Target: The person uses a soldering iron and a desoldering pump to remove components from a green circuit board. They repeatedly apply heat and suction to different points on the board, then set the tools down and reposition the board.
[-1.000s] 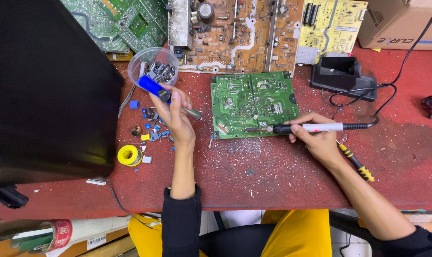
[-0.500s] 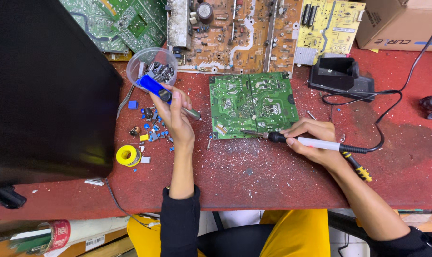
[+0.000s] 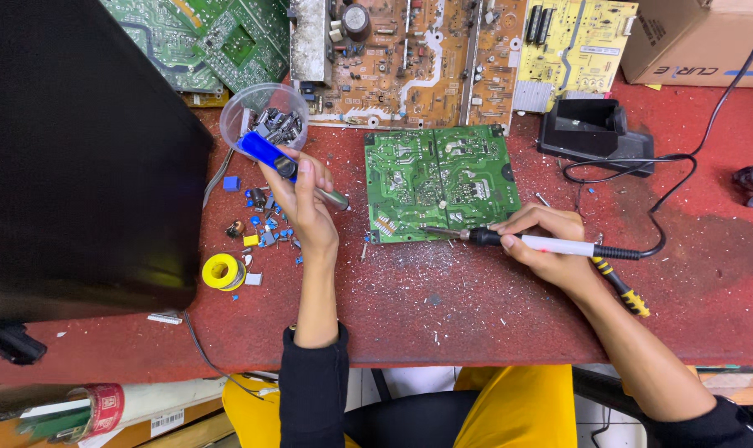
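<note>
The soldering iron [image 3: 542, 243] lies almost level at centre right, tip pointing left onto the lower edge of the green circuit board [image 3: 441, 181] on the red desk [image 3: 476, 315]. The right hand [image 3: 550, 249] pinches its white handle like a pen, wrist resting low. The left hand [image 3: 303, 199], centre left, grips a blue-handled tool [image 3: 270, 154] angled up-left over a clear cup [image 3: 264, 116]; its tip is hard to make out.

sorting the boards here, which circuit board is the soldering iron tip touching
The green circuit board lying alone at mid-table, its lower edge met by the soldering iron in the right hand. The brown and yellow boards lie farther back.
</note>
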